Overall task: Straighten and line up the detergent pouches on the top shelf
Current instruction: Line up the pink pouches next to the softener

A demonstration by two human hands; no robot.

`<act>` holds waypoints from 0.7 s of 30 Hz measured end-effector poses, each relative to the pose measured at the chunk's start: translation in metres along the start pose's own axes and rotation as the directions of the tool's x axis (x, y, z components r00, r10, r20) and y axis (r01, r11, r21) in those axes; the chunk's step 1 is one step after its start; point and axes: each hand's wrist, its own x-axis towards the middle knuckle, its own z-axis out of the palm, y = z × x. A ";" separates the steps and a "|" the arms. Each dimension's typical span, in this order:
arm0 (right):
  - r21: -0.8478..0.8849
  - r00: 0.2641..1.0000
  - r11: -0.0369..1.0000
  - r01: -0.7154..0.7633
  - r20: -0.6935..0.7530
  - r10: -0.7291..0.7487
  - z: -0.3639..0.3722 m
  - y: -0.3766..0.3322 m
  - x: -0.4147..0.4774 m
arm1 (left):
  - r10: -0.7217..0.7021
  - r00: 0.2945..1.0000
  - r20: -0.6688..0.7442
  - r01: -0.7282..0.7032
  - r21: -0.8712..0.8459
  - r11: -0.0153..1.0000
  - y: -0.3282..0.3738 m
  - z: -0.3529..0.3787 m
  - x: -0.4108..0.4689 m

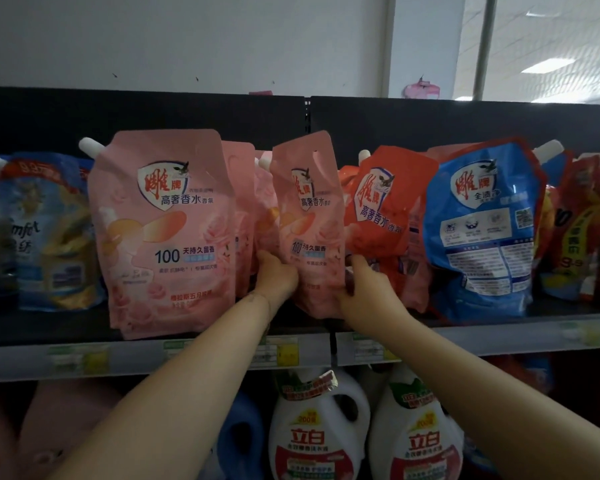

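Nearest to me, under the top shelf (499, 332), two white jugs (312, 431) stand on the level below, and both bare forearms reach up past them.

The left hand (276, 271) has its fingers tucked round the left edge of the middle pink pouch (309, 230), low down. The right hand (368, 289) grips the lower right edge, fingers curled round it. That pouch stands near the middle of the shelf's front edge, turned partly side-on rather than facing square out. I can't tell whether its base is resting on the shelf or just lifted.

To its left the big pink pouch (167, 237) faces front, its bottom reaching the front edge. To its right a red pouch (381, 209) leans over, touching or nearly touching it. Beyond that a blue pouch (482, 230) bulges forward, and a pale-blue pouch (45, 233) sits toward the left end.

To my eye the step is squaring this one up. It would go best by twisting from the base with both hands until the face matches the big pink neighbour. Then set the bottom down flat at the front edge — a soft pouch let go on a crumpled base will likely slump. Mind the red one; it looks ready to tip into the gap.

Behind it all is the dark back panel (430, 123).
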 end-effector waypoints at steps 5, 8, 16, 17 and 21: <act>-0.090 0.980 0.976 0.199 -0.003 -0.201 0.003 -0.002 -0.022 | -0.099 0.995 -0.019 0.095 -0.166 0.982 -0.009 0.011 0.032; -0.139 0.977 0.968 0.209 0.081 -0.199 0.004 0.000 -0.014 | -0.191 0.981 0.028 0.191 -0.277 0.942 -0.044 0.017 0.082; -0.083 0.984 0.991 0.104 0.154 -0.090 0.023 -0.003 0.023 | -0.099 0.995 0.023 0.102 -0.207 0.973 -0.003 -0.016 0.011; -0.097 0.988 0.993 0.067 0.147 -0.052 0.027 -0.006 0.027 | -0.094 0.995 -0.022 0.089 -0.159 0.983 0.001 -0.019 0.002; -0.211 0.991 0.977 -0.014 0.131 0.042 0.041 -0.020 0.042 | -0.026 0.995 -0.100 0.025 -0.015 1.000 0.006 -0.017 -0.016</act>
